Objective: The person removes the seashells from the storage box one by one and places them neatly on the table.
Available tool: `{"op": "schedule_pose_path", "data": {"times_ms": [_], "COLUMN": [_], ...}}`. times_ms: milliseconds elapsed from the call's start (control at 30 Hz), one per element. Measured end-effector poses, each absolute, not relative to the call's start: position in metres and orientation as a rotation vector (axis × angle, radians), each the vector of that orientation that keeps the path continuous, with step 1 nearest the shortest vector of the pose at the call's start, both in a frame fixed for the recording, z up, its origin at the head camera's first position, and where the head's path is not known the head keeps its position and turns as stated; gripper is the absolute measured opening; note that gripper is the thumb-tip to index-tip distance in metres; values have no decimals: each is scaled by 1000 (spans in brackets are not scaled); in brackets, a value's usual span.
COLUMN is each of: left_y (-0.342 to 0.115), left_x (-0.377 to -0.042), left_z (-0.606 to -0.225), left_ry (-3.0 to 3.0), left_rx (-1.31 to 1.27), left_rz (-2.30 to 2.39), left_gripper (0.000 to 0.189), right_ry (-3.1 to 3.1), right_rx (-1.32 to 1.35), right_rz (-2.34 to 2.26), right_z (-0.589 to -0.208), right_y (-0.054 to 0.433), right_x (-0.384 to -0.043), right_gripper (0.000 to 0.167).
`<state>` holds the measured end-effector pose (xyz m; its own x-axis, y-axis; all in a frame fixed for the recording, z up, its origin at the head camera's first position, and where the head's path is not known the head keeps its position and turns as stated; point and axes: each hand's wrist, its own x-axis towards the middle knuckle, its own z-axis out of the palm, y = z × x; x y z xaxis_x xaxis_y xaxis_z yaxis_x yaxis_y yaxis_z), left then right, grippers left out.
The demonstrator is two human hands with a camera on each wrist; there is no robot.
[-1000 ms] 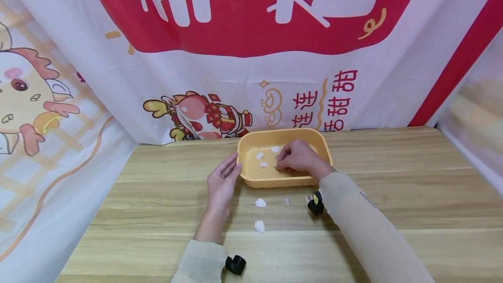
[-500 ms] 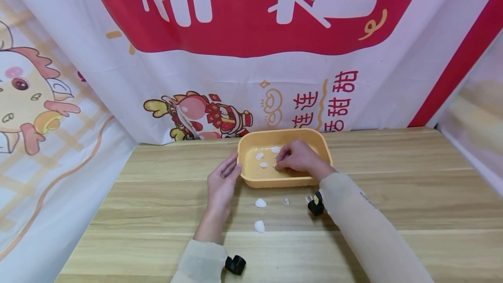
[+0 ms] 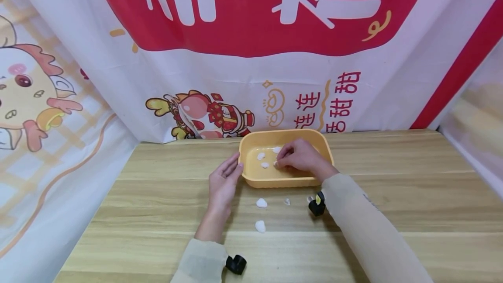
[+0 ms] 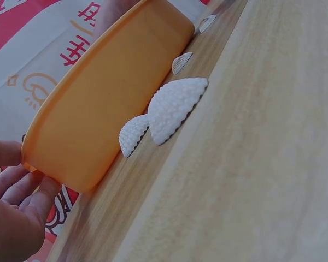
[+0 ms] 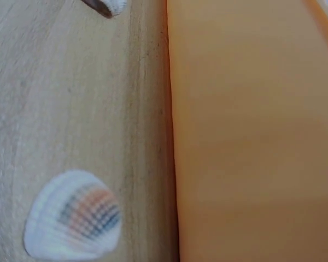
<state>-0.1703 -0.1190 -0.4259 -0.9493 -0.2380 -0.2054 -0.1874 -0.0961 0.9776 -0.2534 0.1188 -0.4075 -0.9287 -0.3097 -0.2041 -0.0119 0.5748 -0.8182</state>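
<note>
A yellow-orange plastic basin (image 3: 287, 183) stands on the table near the back cloth, with several pale shells inside, one of them a white shell (image 3: 261, 156). My left hand (image 3: 222, 187) rests against the basin's left end, its fingers and thumb touching the outer wall and rim; the left wrist view shows the fingers (image 4: 44, 196) there. My right hand (image 3: 300, 156) reaches over the front rim, and its thumb and fingertips pinch a small pale shell (image 3: 276, 163) low in the basin. That shell is mostly hidden by the fingers. The right wrist view does not show the right hand.
In front of the basin lie a white shell (image 3: 261, 203), another white shell (image 3: 260, 226), a small shell (image 3: 287, 201) and a ridged shell with orange-brown bands (image 5: 76, 218). A printed cloth (image 3: 220, 69) hangs behind the wooden table (image 3: 165, 213).
The head view has shifted slightly. Both hands stay in nearly the same places, left at the basin's end and right inside it.
</note>
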Motion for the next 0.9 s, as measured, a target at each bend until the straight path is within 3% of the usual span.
{"op": "schedule_pose_path", "data": {"times_ms": [500,900], "left_y": [-119,-119], "left_x": [-170,-170], "left_z": [-429,-427], "left_ry": [-2070,-2069], "left_rx": [486,500], "left_rz": [-2248,-2251], "left_gripper": [42,41], "right_ry": [2485,2368], "right_rx": [-279,-142], "right_rz": [-1379,-1582], "right_z": [-407,-399], "right_y": [119,123], "right_x": [-251,-254], "right_gripper": [13,16]}}
